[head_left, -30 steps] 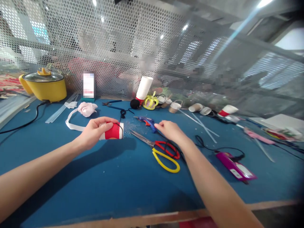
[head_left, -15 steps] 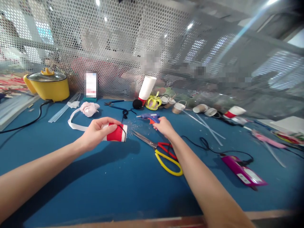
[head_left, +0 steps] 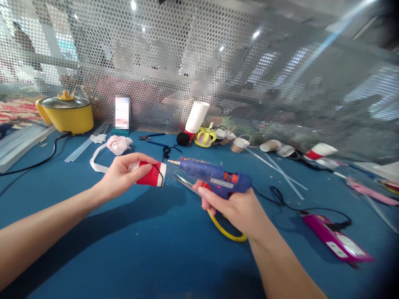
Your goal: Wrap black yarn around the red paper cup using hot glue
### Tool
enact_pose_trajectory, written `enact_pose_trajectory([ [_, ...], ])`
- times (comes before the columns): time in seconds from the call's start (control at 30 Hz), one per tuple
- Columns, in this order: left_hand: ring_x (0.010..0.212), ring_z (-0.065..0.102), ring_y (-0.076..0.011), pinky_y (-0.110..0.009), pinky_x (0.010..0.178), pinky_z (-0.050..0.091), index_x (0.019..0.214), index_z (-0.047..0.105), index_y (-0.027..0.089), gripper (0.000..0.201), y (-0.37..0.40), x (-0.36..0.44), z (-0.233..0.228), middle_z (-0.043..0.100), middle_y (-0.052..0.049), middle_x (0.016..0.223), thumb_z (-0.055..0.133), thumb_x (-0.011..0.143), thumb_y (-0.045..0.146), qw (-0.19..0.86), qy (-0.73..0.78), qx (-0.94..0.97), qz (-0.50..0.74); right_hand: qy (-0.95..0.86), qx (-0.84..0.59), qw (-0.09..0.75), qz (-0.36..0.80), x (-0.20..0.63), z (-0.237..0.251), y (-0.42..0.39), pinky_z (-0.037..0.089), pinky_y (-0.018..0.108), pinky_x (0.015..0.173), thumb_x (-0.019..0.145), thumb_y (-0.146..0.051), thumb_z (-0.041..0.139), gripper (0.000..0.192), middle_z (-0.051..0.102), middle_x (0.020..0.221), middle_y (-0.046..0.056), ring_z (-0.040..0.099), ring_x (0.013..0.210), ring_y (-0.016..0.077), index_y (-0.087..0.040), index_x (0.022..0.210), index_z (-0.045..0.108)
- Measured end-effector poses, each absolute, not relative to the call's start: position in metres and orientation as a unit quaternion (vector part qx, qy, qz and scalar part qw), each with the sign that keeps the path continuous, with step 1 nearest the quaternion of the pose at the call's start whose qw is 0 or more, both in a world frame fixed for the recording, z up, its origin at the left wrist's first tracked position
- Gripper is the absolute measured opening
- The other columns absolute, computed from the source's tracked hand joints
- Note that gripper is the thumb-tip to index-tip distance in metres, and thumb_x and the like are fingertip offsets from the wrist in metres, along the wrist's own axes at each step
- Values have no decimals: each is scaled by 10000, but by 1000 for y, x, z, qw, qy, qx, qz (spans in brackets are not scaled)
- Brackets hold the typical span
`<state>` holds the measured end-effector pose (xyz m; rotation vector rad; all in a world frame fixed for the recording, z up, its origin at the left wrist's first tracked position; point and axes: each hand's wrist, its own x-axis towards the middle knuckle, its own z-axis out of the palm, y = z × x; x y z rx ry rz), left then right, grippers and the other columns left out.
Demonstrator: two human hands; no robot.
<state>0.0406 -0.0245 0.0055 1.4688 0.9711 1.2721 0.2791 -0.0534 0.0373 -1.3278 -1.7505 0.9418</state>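
Note:
My left hand (head_left: 129, 172) is closed round a red and white paper cup (head_left: 151, 176), held on its side above the blue table (head_left: 124, 241). A black cord (head_left: 159, 171) lies across the cup near its right end, pressed under my fingers, and trails toward the back. In my right hand (head_left: 238, 207) is a blue glue gun (head_left: 212, 174), gripped by its handle. Its nozzle points left, close to the cord and the cup but apart from the cup. Beneath the glue gun lie scissors (head_left: 229, 232) with a yellow handle, partly hidden by my right hand.
Farther back are a pink cloth flower (head_left: 119, 144), pliers (head_left: 152, 136), stacked paper cups (head_left: 197, 118) and a yellow crown-like piece (head_left: 205, 136). A yellow pot (head_left: 70, 116) stands at the left. A purple power strip (head_left: 336, 238) with a black cable is at the right, before a perforated metal screen (head_left: 149, 62).
My right hand has lifted the glue gun off the table and brought it nearer, its nozzle now close to the cup. My left hand keeps the cup almost in place.

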Motion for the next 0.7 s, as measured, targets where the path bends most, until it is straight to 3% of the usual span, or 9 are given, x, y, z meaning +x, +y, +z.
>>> enact_pose_trajectory([
  [0.37,643,599,-123,-209,591,476,839,693,171,187,-25,39,7,709,-26,799,654,714,306,446,405,605,520,-697,-572,283,327,280,44,-62,478,227,418,680,-414,619,264,558,419,-17,540,379,122,-200,539,554],
  [0.7,676,608,-136,-224,623,481,862,690,183,197,-25,39,5,706,-24,827,638,729,319,447,403,614,511,-724,-565,269,290,282,42,-59,441,244,391,696,-399,615,294,535,384,-20,514,350,131,-225,487,504],
])
